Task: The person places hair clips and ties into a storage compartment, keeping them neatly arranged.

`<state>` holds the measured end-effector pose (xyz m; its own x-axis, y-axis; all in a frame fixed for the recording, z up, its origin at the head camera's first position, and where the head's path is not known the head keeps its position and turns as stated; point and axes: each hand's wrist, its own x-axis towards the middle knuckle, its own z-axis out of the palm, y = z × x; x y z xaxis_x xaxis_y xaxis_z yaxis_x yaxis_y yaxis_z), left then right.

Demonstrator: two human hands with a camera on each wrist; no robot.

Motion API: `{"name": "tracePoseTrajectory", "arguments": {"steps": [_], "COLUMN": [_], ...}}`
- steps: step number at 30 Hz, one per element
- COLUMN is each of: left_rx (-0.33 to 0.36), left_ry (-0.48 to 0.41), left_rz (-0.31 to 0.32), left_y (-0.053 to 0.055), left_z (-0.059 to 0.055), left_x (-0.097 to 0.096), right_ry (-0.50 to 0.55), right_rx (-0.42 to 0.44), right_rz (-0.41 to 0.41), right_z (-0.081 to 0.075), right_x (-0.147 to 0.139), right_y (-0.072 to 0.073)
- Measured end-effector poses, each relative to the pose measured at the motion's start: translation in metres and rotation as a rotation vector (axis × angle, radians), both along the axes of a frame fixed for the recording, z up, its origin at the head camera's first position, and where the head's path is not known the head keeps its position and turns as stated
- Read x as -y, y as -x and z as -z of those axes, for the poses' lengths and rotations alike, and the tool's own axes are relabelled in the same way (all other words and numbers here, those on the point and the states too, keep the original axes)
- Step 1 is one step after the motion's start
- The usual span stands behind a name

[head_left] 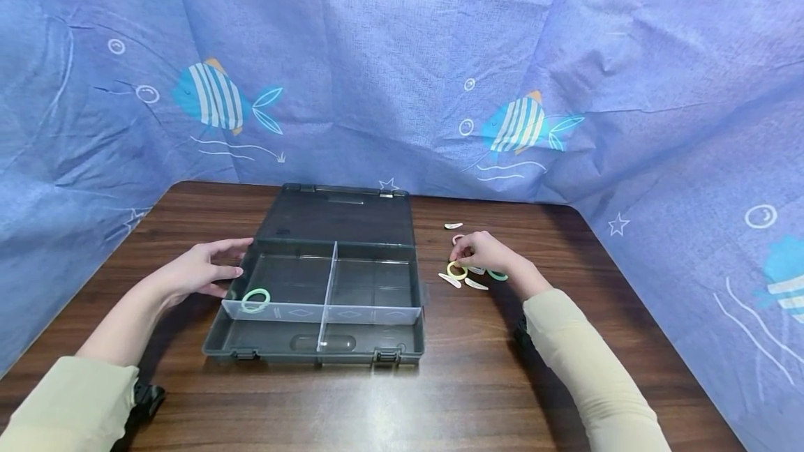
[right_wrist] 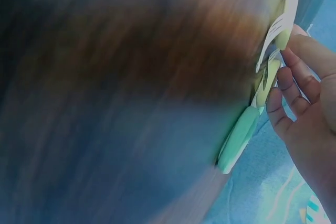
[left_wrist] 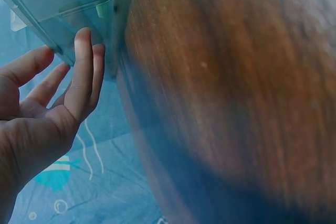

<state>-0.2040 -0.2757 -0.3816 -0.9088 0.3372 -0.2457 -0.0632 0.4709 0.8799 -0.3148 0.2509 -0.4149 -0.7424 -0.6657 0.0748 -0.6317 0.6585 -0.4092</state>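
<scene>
A dark see-through divided box [head_left: 314,356] lies on the table with its lid [head_left: 348,218] folded back. My left hand [head_left: 195,270] rests against the box's left side, its fingers spread and relaxed; in the left wrist view, the fingertips [left_wrist: 83,38] are by the box wall. Inside the back left compartment, a pale green hair tie [head_left: 264,293] leans on the clear divider [head_left: 358,314]. To the right of the box, my right hand [head_left: 486,253] pinches a yellow hair tie [head_left: 465,275], also seen in the right wrist view [right_wrist: 290,22].
Around the right hand lie white snap hair clips [head_left: 476,284], a green hair tie [head_left: 498,275] and a pink one [head_left: 456,238]. Another clip [head_left: 453,226] lies farther back. A blue fish-print cloth [head_left: 402,75] hangs behind the wooden table [head_left: 440,396].
</scene>
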Motion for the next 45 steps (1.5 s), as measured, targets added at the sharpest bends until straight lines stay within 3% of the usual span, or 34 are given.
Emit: {"name": "tracePoseTrajectory", "arguments": {"steps": [12,26,32,45], "left_rx": [0.0,0.01,0.009,0.006], "left_ry": [-0.011,-0.002,0.003,0.007], "left_rz": [-0.005,-0.007,-0.003,0.001], "left_y": [0.0,0.0,0.0,0.0], "left_z": [0.001,0.0,0.001,0.002], "left_x": [0.001,0.001,0.001,0.002], "right_ry": [-0.043,0.019,0.023,0.092], "right_rx": [-0.011,0.019,-0.024,-0.062], "right_rz": [0.031,0.034,-0.01,-0.025], "right_z": [-0.003,-0.031,-0.044,-0.074], "right_x": [0.003,0.015,0.023,0.052], "right_y": [-0.002,-0.016,-0.021,-0.038]}}
